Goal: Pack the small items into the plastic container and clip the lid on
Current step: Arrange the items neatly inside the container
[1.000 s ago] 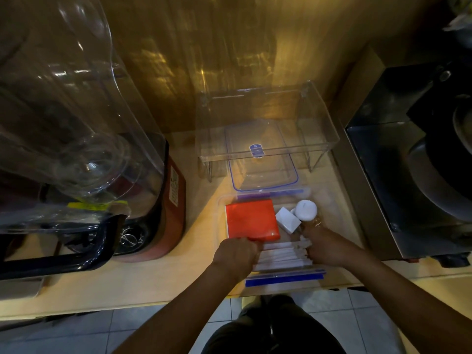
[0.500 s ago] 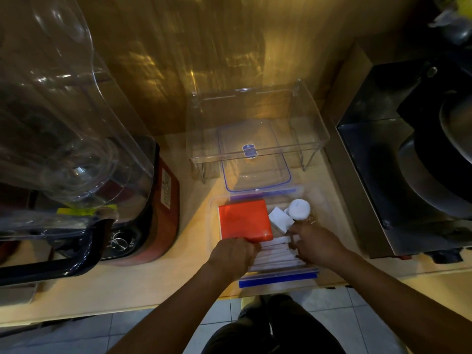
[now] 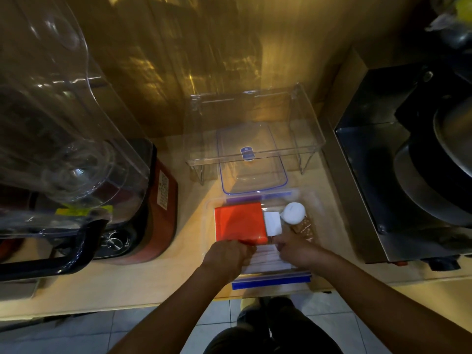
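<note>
The clear plastic container (image 3: 209,226) with blue clips sits on the wooden counter near its front edge. Inside lie a flat red packet (image 3: 240,222), a white square piece (image 3: 272,223), a white round item (image 3: 294,212), a brown item (image 3: 305,227) and several white sticks (image 3: 267,260). My left hand (image 3: 226,254) grips the near edge of the red packet. My right hand (image 3: 293,247) pinches the near edge of the white square piece. The clear lid (image 3: 251,162) with a blue seal lies flat just behind the container.
A clear acrylic riser (image 3: 255,118) stands over the back half of the lid. A blender with a red base (image 3: 161,200) and a big clear jug (image 3: 63,123) fills the left. A dark metal appliance (image 3: 378,175) stands close on the right.
The white square piece has turned from tilted to straight and now lies against the red packet's right edge. My right hand has shifted left towards it. My left hand stays on the red packet.
</note>
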`<action>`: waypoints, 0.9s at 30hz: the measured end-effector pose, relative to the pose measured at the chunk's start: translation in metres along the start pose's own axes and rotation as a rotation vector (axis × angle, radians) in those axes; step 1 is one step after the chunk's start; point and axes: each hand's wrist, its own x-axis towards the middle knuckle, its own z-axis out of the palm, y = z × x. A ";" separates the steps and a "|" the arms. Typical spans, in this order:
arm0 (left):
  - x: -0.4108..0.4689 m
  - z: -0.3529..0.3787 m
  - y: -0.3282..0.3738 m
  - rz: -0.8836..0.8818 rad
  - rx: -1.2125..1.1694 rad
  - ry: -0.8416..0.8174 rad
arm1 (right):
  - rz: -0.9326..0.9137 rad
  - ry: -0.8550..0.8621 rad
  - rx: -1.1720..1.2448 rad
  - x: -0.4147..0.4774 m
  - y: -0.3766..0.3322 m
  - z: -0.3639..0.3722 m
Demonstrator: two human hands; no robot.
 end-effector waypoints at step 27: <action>-0.007 0.006 -0.002 -0.120 0.036 0.064 | 0.407 -0.019 0.281 -0.011 -0.005 -0.018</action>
